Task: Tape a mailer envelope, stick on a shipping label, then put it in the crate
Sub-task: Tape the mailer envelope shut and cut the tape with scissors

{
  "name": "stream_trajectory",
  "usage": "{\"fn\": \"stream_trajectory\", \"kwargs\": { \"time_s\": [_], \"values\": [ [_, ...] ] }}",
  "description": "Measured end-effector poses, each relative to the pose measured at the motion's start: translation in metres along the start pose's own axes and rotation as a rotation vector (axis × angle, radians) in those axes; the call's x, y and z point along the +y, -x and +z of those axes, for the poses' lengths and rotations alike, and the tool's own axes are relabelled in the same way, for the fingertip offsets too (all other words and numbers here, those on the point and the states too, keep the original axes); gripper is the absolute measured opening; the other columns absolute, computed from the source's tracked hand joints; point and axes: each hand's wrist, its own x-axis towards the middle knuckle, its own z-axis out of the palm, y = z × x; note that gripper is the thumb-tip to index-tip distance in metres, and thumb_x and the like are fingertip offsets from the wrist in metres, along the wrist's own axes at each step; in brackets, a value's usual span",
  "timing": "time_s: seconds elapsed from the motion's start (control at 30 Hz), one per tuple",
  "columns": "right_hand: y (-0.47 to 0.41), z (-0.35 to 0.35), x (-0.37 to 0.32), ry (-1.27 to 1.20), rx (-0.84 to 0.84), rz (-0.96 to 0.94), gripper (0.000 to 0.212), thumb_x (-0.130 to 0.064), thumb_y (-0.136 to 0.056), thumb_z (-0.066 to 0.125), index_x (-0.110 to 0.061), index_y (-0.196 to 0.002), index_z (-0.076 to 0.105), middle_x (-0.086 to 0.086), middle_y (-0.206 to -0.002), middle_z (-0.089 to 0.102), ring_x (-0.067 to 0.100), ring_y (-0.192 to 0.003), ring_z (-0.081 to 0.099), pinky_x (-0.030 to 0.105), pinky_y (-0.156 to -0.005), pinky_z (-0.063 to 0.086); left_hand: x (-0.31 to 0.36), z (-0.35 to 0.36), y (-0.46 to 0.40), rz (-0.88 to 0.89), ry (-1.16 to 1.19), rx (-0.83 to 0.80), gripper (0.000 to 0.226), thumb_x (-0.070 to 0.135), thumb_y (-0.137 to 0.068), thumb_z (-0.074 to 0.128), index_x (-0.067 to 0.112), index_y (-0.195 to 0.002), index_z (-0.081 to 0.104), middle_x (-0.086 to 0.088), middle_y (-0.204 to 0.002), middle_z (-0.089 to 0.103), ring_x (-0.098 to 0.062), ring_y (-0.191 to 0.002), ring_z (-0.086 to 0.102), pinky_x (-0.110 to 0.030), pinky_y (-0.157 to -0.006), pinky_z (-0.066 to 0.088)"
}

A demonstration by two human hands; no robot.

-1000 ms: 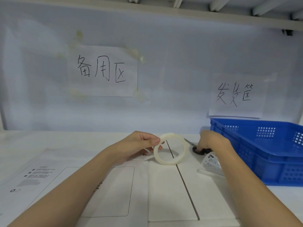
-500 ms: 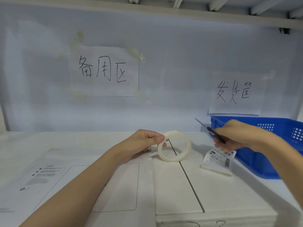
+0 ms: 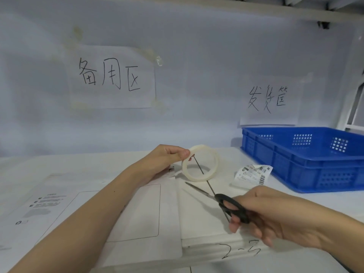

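Nearest us, at the lower right of the frame, our right hand (image 3: 275, 215) now grips the black-handled scissors (image 3: 226, 203), fingers curled through the loops, blades slightly parted and pointing up-left toward the tape; half a second ago this hand held them higher, beside the crate, and a second ago it was just picking them up off the tabletop (image 3: 295, 201). At lower left, the white mailer envelope (image 3: 122, 209) lies flat under our left forearm, where it lay before. Just beyond the scissor tips, our left hand (image 3: 165, 160) keeps pinching the tape roll (image 3: 200, 162) upright by its rim, thumb and fingers closed on it. Farther right, the crumpled shipping label (image 3: 253, 174) rests on the tabletop, unmoved, just beside the blue crate (image 3: 307, 160). Behind, two handwritten paper signs (image 3: 112, 77) hang on the wall.
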Motion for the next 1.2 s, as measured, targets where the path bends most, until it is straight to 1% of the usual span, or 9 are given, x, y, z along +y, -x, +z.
{"fn": "stream_trajectory", "kwargs": {
  "time_s": [0.1,0.2,0.27,0.57,0.73,0.87,0.97,1.07,1.2],
  "values": [
    [-0.012,0.013,-0.009,0.076,0.029,0.007,0.031,-0.033,-0.082,0.072,-0.004,-0.073,0.066,0.011,-0.074,0.068,0.009,-0.041,0.045,0.018,-0.035,0.042,0.0,0.0,0.0,0.004,0.005,-0.001,0.023,0.031,-0.097,0.061,0.016,-0.105,0.077,0.013,-0.065,0.065,-0.003,-0.044,0.041,-0.011,-0.047,0.033],
    [-0.02,0.023,-0.017,0.127,0.026,0.02,0.038,-0.043,-0.075,0.075,-0.007,-0.074,0.065,0.009,-0.077,0.066,0.009,-0.043,0.045,0.018,-0.035,0.042,-0.001,-0.003,0.0,-0.013,-0.007,-0.011,0.022,0.039,-0.093,0.065,0.024,-0.102,0.079,0.004,-0.106,0.076,-0.009,-0.078,0.052,-0.016,-0.062,0.04],
    [-0.024,0.028,-0.02,0.148,0.032,0.036,0.041,-0.049,-0.074,0.074,-0.01,-0.074,0.063,0.009,-0.078,0.066,0.009,-0.043,0.043,0.018,-0.036,0.04,-0.001,-0.003,0.0,-0.016,0.017,-0.008,0.021,0.037,-0.093,0.066,0.024,-0.101,0.08,0.002,-0.117,0.073,-0.007,-0.081,0.056,-0.01,-0.058,0.043],
    [-0.046,0.039,-0.037,0.138,0.104,0.089,0.047,-0.056,-0.079,0.067,-0.009,-0.082,0.062,0.011,-0.079,0.071,0.009,-0.042,0.041,0.016,-0.035,0.038,-0.001,-0.003,-0.001,-0.013,0.044,-0.048,0.022,0.037,-0.092,0.066,0.022,-0.104,0.078,0.014,-0.113,0.074,0.004,-0.103,0.064,-0.011,-0.073,0.046],
    [-0.054,0.047,-0.04,0.113,0.095,0.107,0.047,-0.056,-0.08,0.067,-0.009,-0.079,0.061,0.013,-0.08,0.071,0.009,-0.042,0.039,0.016,-0.034,0.036,0.001,-0.004,0.001,-0.001,0.063,-0.049,0.024,0.035,-0.093,0.066,0.017,-0.105,0.078,0.014,-0.109,0.075,0.006,-0.095,0.066,-0.007,-0.066,0.048],
    [-0.051,0.048,-0.04,0.114,0.089,0.118,0.047,-0.057,-0.079,0.066,-0.01,-0.077,0.061,0.012,-0.079,0.071,0.009,-0.042,0.038,0.015,-0.034,0.036,-0.002,-0.004,-0.002,0.013,0.05,-0.04,0.025,0.038,-0.091,0.067,0.02,-0.103,0.078,0.01,-0.113,0.074,-0.013,-0.114,0.064,-0.019,-0.083,0.047],
    [-0.05,0.047,-0.04,0.116,0.092,0.117,0.047,-0.058,-0.078,0.067,-0.011,-0.078,0.06,0.011,-0.08,0.071,0.009,-0.043,0.038,0.015,-0.034,0.036,-0.003,-0.003,-0.005,0.019,0.044,-0.021,0.023,0.039,-0.091,0.068,0.021,-0.1,0.079,0.011,-0.111,0.075,-0.019,-0.115,0.064,-0.026,-0.09,0.044],
    [-0.054,0.048,-0.04,0.109,0.11,0.122,0.047,-0.058,-0.078,0.066,-0.011,-0.075,0.061,0.011,-0.079,0.071,0.009,-0.042,0.037,0.015,-0.034,0.036,-0.002,-0.004,-0.003,0.017,0.058,-0.034,0.025,0.035,-0.092,0.067,0.017,-0.104,0.078,0.013,-0.111,0.075,-0.003,-0.11,0.065,-0.015,-0.083,0.046],
    [-0.059,0.05,-0.041,0.085,0.119,0.122,0.048,-0.057,-0.077,0.068,-0.01,-0.076,0.062,0.013,-0.079,0.071,0.009,-0.041,0.039,0.015,-0.033,0.036,-0.004,-0.006,-0.005,0.036,0.085,-0.051,0.024,0.033,-0.093,0.067,0.014,-0.104,0.078,0.01,-0.113,0.075,-0.001,-0.111,0.065,-0.017,-0.086,0.046]
  ]
}}
